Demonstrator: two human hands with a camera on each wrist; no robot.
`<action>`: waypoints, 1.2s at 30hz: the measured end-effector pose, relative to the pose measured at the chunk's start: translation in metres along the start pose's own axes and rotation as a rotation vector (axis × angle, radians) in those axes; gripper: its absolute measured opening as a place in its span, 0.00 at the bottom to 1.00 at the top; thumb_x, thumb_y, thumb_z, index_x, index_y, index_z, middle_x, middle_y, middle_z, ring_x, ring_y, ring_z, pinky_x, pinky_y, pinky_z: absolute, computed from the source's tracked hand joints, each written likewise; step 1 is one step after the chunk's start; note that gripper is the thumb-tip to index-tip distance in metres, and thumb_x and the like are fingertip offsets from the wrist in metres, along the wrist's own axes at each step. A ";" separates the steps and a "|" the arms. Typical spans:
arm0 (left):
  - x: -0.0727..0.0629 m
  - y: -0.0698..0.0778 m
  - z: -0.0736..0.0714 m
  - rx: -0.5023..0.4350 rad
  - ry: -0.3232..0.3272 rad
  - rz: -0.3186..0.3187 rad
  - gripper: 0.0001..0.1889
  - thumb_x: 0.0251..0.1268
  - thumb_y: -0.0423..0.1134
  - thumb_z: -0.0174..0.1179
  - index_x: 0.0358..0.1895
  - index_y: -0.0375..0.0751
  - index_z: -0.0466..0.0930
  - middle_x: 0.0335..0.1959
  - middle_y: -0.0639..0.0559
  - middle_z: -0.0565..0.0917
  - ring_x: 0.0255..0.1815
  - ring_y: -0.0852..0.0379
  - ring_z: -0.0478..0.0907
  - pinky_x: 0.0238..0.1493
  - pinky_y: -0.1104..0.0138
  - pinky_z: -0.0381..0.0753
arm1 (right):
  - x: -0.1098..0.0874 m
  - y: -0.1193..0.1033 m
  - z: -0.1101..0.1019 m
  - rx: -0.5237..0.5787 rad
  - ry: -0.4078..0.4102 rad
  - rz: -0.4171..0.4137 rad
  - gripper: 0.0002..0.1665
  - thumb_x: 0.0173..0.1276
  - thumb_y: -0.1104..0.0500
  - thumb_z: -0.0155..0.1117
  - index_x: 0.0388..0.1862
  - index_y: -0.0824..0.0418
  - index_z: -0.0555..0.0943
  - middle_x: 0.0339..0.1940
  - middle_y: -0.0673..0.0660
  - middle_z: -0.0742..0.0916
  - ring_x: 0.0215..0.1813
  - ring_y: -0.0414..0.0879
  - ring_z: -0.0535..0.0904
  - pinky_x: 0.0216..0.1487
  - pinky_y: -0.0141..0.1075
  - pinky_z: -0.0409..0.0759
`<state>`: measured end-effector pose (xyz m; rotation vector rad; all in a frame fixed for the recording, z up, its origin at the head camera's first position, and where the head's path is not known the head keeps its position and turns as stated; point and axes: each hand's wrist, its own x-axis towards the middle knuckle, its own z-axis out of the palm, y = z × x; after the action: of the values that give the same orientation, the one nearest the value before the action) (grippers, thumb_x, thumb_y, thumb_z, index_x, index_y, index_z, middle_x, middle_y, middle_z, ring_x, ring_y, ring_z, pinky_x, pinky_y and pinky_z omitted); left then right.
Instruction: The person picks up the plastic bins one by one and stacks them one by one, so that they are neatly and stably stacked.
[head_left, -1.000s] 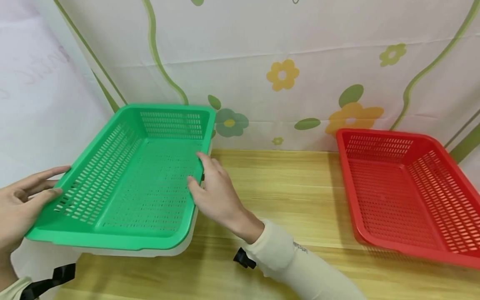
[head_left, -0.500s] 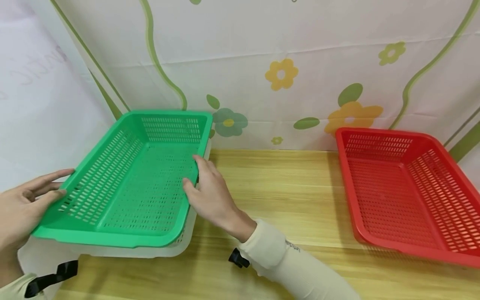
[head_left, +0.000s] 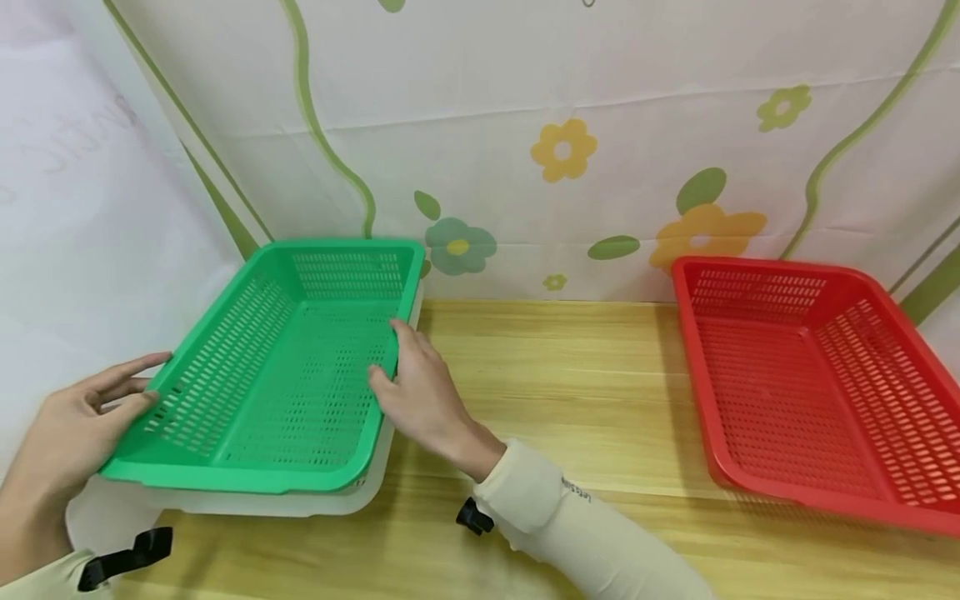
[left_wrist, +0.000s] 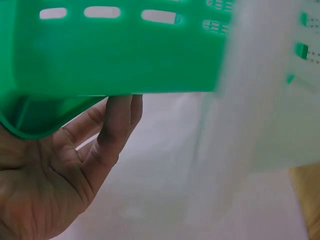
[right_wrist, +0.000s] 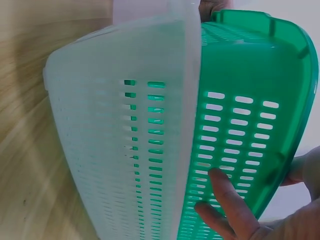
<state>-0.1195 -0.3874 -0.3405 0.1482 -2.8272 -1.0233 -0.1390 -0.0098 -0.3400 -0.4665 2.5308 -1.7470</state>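
A green slotted plastic basket [head_left: 292,392] is held over a white basket [head_left: 300,503], its lower part down inside the white one. My left hand [head_left: 82,429] grips the green rim at its near left, with the fingers under the lip, as the left wrist view shows. On the opposite side my right hand [head_left: 427,400] grips the right rim, thumb over the edge. In the right wrist view the fingers [right_wrist: 232,200] lie against the green slotted side wall, beside the rim of the white basket [right_wrist: 190,100]. Most of the white basket is hidden under the green one.
A red slotted basket [head_left: 780,408] stands at the right of the wooden table [head_left: 555,367]. Behind the table hangs a white cloth [head_left: 480,100] printed with flowers and vines. White sheeting [head_left: 82,208] covers the left side.
The green basket has sunk lower into the white one, and its left side has shifted right. My left hand has moved right and down with it; the red basket has stayed put.
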 end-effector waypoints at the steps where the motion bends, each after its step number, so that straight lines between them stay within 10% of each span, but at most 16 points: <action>1: 0.001 -0.002 0.000 0.015 -0.003 0.000 0.28 0.82 0.42 0.52 0.80 0.64 0.66 0.40 0.85 0.71 0.31 0.84 0.74 0.23 0.70 0.79 | 0.000 0.001 0.001 -0.002 -0.001 0.000 0.41 0.80 0.59 0.58 0.85 0.65 0.55 0.81 0.65 0.69 0.81 0.57 0.66 0.78 0.51 0.70; 9: 0.002 -0.012 0.003 0.081 -0.026 -0.009 0.28 0.82 0.43 0.53 0.81 0.56 0.65 0.39 0.81 0.73 0.41 0.84 0.70 0.30 0.79 0.77 | 0.002 0.006 0.006 0.005 -0.019 0.030 0.42 0.78 0.60 0.59 0.85 0.66 0.55 0.84 0.63 0.64 0.84 0.55 0.60 0.80 0.52 0.66; 12: 0.002 -0.014 0.005 0.094 -0.039 -0.014 0.29 0.82 0.43 0.53 0.82 0.54 0.64 0.43 0.68 0.78 0.45 0.52 0.86 0.29 0.78 0.77 | 0.002 0.009 0.007 0.009 -0.022 0.038 0.42 0.78 0.60 0.59 0.85 0.66 0.55 0.85 0.63 0.64 0.85 0.56 0.60 0.81 0.51 0.64; 16: 0.000 -0.014 0.008 0.090 -0.061 -0.027 0.29 0.83 0.44 0.52 0.83 0.52 0.62 0.53 0.40 0.80 0.60 0.13 0.71 0.29 0.79 0.76 | 0.003 0.011 0.009 -0.006 -0.022 0.050 0.42 0.77 0.60 0.61 0.85 0.66 0.56 0.85 0.63 0.64 0.85 0.57 0.59 0.81 0.52 0.64; 18: 0.000 -0.015 0.008 0.090 -0.064 -0.034 0.29 0.83 0.44 0.52 0.83 0.53 0.62 0.55 0.36 0.79 0.61 0.11 0.69 0.29 0.80 0.75 | 0.002 0.012 0.009 -0.014 -0.022 0.055 0.43 0.77 0.60 0.62 0.84 0.66 0.57 0.84 0.63 0.65 0.85 0.57 0.59 0.81 0.52 0.64; 25: -0.003 -0.018 0.008 0.101 -0.070 -0.046 0.30 0.82 0.45 0.53 0.83 0.52 0.63 0.41 0.64 0.79 0.61 0.13 0.71 0.30 0.77 0.76 | 0.003 0.017 0.012 -0.026 -0.018 0.048 0.42 0.76 0.60 0.63 0.83 0.67 0.60 0.83 0.64 0.68 0.84 0.57 0.62 0.79 0.53 0.67; 28: -0.004 -0.019 0.009 0.119 -0.074 -0.036 0.30 0.82 0.46 0.54 0.82 0.50 0.63 0.38 0.70 0.78 0.50 0.42 0.89 0.29 0.74 0.75 | 0.004 0.019 0.012 -0.024 -0.018 0.046 0.42 0.75 0.61 0.64 0.83 0.67 0.60 0.82 0.64 0.69 0.83 0.57 0.63 0.79 0.53 0.68; 32: -0.005 -0.020 0.011 0.147 -0.066 -0.011 0.30 0.82 0.46 0.54 0.82 0.45 0.64 0.38 0.68 0.78 0.33 0.82 0.73 0.26 0.67 0.71 | 0.004 0.021 0.013 -0.030 -0.015 0.046 0.42 0.75 0.61 0.65 0.82 0.67 0.61 0.81 0.64 0.70 0.82 0.57 0.65 0.78 0.53 0.70; 36: -0.006 -0.020 0.014 0.163 -0.064 -0.008 0.30 0.83 0.46 0.53 0.81 0.40 0.63 0.40 0.56 0.81 0.30 0.76 0.75 0.24 0.65 0.69 | 0.005 0.023 0.013 -0.046 -0.013 0.046 0.42 0.74 0.61 0.65 0.82 0.67 0.62 0.81 0.65 0.71 0.81 0.57 0.67 0.77 0.53 0.72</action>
<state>-0.1150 -0.3934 -0.3643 0.1452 -2.9685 -0.8119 -0.1463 -0.0155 -0.3656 -0.4171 2.5558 -1.6687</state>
